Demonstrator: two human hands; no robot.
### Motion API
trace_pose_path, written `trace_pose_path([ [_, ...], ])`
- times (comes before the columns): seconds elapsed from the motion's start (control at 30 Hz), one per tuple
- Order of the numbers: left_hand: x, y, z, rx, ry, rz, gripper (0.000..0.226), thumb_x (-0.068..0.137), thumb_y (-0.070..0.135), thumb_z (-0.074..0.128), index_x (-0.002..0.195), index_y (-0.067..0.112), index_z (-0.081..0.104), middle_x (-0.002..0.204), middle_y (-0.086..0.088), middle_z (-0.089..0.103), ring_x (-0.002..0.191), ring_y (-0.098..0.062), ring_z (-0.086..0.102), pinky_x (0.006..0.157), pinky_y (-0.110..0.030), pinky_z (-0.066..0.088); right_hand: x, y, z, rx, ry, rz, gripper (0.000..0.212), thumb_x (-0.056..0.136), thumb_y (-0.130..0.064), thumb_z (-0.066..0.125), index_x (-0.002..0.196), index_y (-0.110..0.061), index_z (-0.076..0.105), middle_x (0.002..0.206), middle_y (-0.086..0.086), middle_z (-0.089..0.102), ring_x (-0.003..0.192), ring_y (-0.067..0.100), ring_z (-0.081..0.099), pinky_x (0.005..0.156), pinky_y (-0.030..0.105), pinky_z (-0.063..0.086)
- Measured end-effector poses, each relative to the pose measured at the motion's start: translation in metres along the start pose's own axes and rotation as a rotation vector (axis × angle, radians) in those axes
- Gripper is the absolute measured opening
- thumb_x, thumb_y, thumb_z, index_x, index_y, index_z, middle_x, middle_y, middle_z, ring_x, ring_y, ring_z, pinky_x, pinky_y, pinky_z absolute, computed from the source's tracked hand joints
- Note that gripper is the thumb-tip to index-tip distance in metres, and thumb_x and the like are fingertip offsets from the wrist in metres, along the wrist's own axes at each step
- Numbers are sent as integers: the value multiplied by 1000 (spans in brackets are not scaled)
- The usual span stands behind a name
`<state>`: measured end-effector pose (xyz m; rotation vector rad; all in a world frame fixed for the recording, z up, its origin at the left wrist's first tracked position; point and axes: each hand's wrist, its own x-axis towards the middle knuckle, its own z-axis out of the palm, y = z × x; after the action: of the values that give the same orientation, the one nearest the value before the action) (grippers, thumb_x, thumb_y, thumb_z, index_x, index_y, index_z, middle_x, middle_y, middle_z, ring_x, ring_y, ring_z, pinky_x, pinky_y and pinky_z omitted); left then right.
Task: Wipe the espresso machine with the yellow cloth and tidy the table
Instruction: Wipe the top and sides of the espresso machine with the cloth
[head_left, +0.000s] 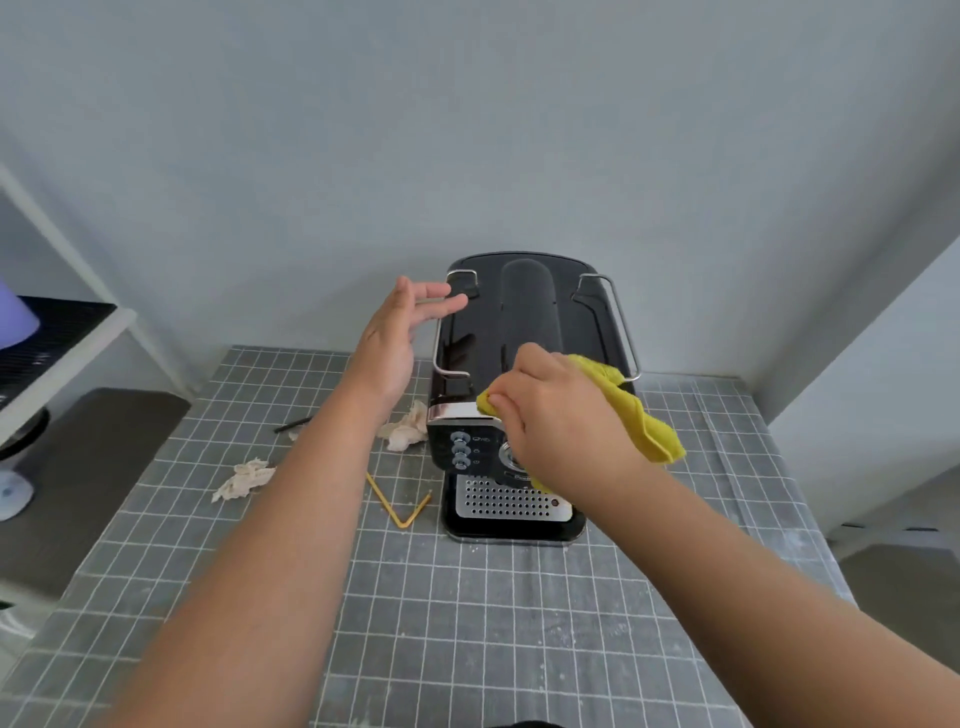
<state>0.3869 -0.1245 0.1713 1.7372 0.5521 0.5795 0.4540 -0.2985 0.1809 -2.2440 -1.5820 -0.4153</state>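
1. Head camera view of a grey gridded desk (467, 623) against a pale wall.
2. Two crumpled paper scraps lie left of the machine, one just beside it (404, 430), one farther left (242, 479); a bent yellow straw (397, 505) and a thin dark stick (292, 425) lie nearby.
3. A black espresso machine (524, 332) stands at the back centre of the desk.
4. The right hand (563, 423) grips a yellow cloth (647, 421), pressed to the machine's front top edge.
5. The left hand (397, 338) is spread wide, fingers at the machine's left rail, holding nothing.
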Motion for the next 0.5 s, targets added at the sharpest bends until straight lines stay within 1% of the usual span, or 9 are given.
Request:
trace_pose_path([
  [0.03,-1,-1,0,-17,-5,-5,58,104,47,7,121,23,58,123,14,68,132,-2,44,118,-45,23,4,-4,5,-45,-28,-42,18,69,-6,73,61,-16,60,67,1,54,62,20,51,55,32,47],
  [0.07,-2,-2,1,-31,-11,-7,58,104,47,8,120,24,58,124,14,68,132,-1,44,119,-44,22,8,-8,13,-50,-92,-68,27,68,-3,70,58,-17,50,66,0,49,62,21,49,54,35,45],
  [0.1,-2,-3,0,-43,-15,-8,57,104,47,7,118,27,59,125,15,67,133,-1,43,119,-44,22,11,-9,22,-55,-134,-107,32,71,-3,64,60,-20,40,69,0,43,65,23,48,55,38,44],
  [0.13,-3,-4,0,-57,-16,-12,55,104,47,7,115,30,59,125,15,67,134,-2,43,119,-44,22,13,-9,30,-70,-136,-156,31,74,-3,58,63,-22,36,71,-1,37,68,24,48,57,39,43],
  [0.2,-5,-4,-1,-90,-9,-21,54,105,46,8,110,35,61,127,15,66,134,-2,43,119,-42,23,16,-14,33,-67,-165,-150,26,75,-3,56,64,-22,41,73,-2,32,69,25,49,57,39,43],
  [0.3,-11,-5,-2,-166,20,-21,59,104,48,9,99,44,68,130,10,65,134,-4,44,117,-43,24,18,-28,32,-49,-148,-65,22,61,3,68,59,-14,54,66,3,42,57,25,48,45,36,42],
  [0.37,-12,-9,-2,-245,35,-52,56,104,49,10,104,37,64,126,9,68,134,-5,44,117,-44,25,21,-41,32,-39,-122,-32,24,48,4,72,56,-11,55,65,7,50,50,26,47,38,28,34],
  [0.43,-12,-11,-3,-298,28,-88,53,104,49,10,109,28,58,120,11,70,134,-6,45,117,-44,24,24,-56,34,-60,-73,-8,26,39,3,73,53,-10,56,63,8,52,45,24,47,38,22,23],
  [0.5,-11,-11,-5,-289,7,-90,54,104,50,9,109,27,58,119,11,71,134,-5,45,116,-44,23,26,-62,37,-85,-31,-16,25,38,2,73,53,-9,57,62,9,53,45,24,48,40,22,21],
])
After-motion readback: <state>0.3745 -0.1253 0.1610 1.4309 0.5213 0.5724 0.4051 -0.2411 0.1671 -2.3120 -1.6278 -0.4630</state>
